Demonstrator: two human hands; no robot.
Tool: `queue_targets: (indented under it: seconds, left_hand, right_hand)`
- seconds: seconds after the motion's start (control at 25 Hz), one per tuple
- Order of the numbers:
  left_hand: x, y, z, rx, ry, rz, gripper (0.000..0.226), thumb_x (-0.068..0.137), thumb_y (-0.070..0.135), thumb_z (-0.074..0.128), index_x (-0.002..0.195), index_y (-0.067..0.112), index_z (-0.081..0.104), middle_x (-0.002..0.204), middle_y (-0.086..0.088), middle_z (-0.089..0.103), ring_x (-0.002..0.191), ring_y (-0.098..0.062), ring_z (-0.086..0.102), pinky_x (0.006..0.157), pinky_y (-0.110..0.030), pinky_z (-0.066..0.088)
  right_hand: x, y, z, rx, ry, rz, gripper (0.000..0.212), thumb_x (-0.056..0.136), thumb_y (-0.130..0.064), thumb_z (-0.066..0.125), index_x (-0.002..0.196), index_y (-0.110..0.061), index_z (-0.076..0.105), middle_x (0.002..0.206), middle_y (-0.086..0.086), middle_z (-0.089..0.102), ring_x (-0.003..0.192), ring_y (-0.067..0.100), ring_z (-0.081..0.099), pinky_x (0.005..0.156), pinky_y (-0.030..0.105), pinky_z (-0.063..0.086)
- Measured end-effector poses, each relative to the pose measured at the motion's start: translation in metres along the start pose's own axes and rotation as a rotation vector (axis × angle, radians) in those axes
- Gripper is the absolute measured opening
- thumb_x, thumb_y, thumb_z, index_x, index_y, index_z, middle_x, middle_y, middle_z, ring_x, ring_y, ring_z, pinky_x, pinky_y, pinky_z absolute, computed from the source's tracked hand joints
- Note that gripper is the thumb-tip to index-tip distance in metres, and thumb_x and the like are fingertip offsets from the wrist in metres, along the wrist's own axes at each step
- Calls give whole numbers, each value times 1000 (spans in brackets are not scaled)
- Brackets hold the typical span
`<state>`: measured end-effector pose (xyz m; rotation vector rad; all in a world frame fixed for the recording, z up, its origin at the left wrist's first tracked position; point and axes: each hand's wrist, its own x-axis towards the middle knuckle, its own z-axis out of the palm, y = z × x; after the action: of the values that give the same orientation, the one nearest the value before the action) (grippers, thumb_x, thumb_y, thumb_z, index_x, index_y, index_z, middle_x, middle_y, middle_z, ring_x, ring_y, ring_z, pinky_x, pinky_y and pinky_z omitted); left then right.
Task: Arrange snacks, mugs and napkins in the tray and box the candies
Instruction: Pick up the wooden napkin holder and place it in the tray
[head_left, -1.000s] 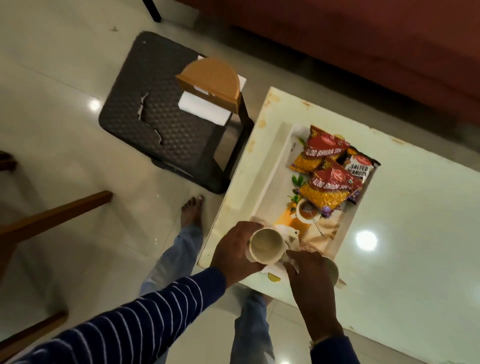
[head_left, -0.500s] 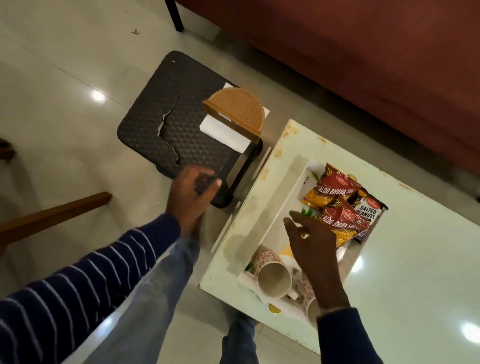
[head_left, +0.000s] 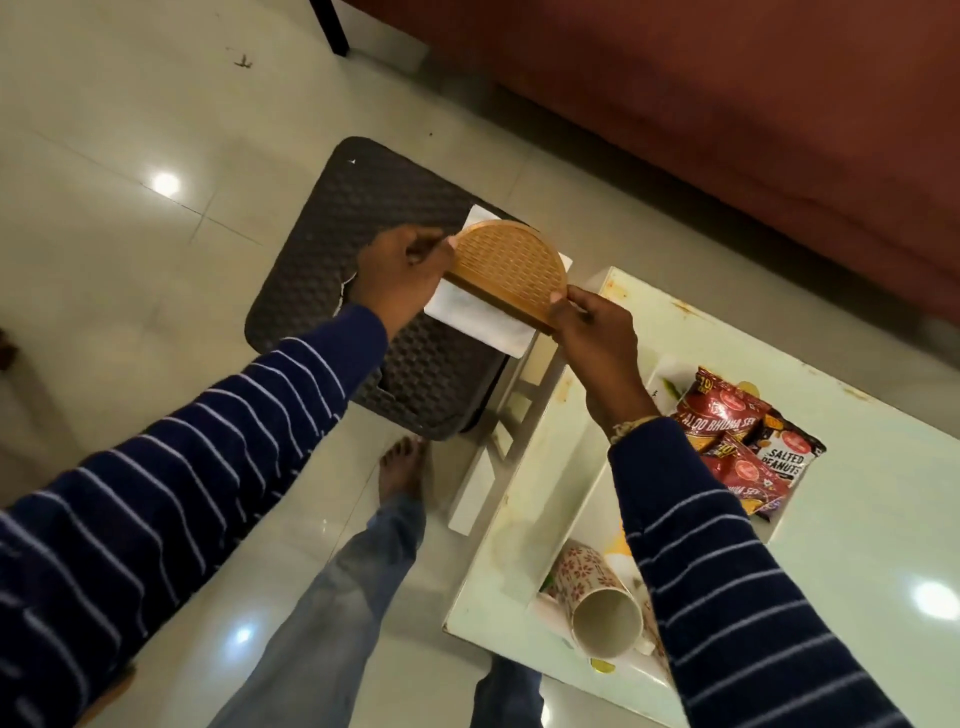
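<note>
An orange half-round napkin holder (head_left: 511, 270) with white napkins (head_left: 480, 322) in it sits at the near edge of a dark stool (head_left: 363, 218). My left hand (head_left: 400, 275) grips its left end and my right hand (head_left: 597, 332) grips its right corner. On the table, a white tray (head_left: 587, 499) carries red snack packets (head_left: 722, 415), a salted peanuts packet (head_left: 784, 457) and a flowered mug (head_left: 597, 597) lying tilted with its mouth toward me. My right sleeve hides part of the tray.
The pale table (head_left: 857, 545) fills the lower right, with a red sofa (head_left: 727, 130) behind it. My legs and a bare foot (head_left: 402, 462) stand on the glossy tiled floor between stool and table.
Both hands left the tray area and moved up and left to the stool, closing on the napkin holder. The camera view has swung left toward the stool.
</note>
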<state>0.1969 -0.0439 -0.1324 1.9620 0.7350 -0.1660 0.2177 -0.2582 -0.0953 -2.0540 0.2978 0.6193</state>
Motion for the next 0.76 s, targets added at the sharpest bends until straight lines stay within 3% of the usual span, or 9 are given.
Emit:
queue_targets:
  seconds: [0.08,0.16,0.24,0.32,0.44,0.52,0.56,0.68,0.76]
  left_hand:
    - [2,-5,2,26,-17,44,31,92,39,66,112,15,71,102,3,70,92,-9,66,88,-35,57]
    - [0,-7,3,44,7,116,27,91,37,69,107,14,72,107,-4,66,93,-14,64,85,-29,55]
    - [-2,-5,-2,25,36,173,29,89,36,72,106,13,70,115,-7,55,94,-11,61,79,-12,50]
    - [-9,-1,-11,-4,32,225,30,87,37,74,105,14,66,119,-3,48,96,-1,57,76,-7,48]
    - [-33,9,-29,20,-52,341,41,84,38,76,110,10,63,130,-5,48,112,-11,56,88,-23,54]
    - [-51,14,-34,39,-160,417,48,82,39,75,111,3,63,133,-2,52,121,-19,55,96,-39,53]
    - [-62,18,-31,59,-200,443,45,81,38,76,107,4,64,133,4,55,123,-16,54,98,-41,52]
    - [-101,31,-3,51,-305,468,45,76,29,84,109,15,57,123,34,50,119,9,49,94,-17,47]
    - [-126,36,30,17,-395,467,64,72,25,88,123,13,51,120,38,47,117,13,48,93,-9,44]
  right_hand:
    - [8,0,9,-52,34,-28,26,97,-32,60,117,-19,71,90,-18,66,88,7,66,92,39,57]
    - [10,-1,13,-69,83,-55,22,96,-24,62,113,-16,73,80,-26,61,79,1,64,87,37,59]
    - [8,-4,14,-26,98,-73,24,95,-20,63,118,-16,71,86,-21,65,85,4,66,86,31,59]
    - [1,-6,9,45,99,-100,29,94,-20,65,122,-18,68,97,-15,68,92,6,67,84,22,56]
    - [-25,-6,-12,71,110,-177,25,91,-23,69,116,-18,71,100,-12,70,94,3,65,76,12,53]
    - [-48,2,-33,25,115,-225,19,88,-25,73,105,-19,72,106,-8,69,100,6,64,81,22,57]
    - [-61,10,-47,-26,122,-255,17,86,-26,76,101,-23,70,112,-7,66,104,8,62,82,26,57]
    - [-99,48,-89,-197,105,-303,18,81,-22,79,97,-20,72,136,-2,56,117,9,55,79,18,51]
    - [-121,80,-118,-257,89,-285,19,80,-16,80,96,-18,71,131,1,63,112,14,61,73,9,47]
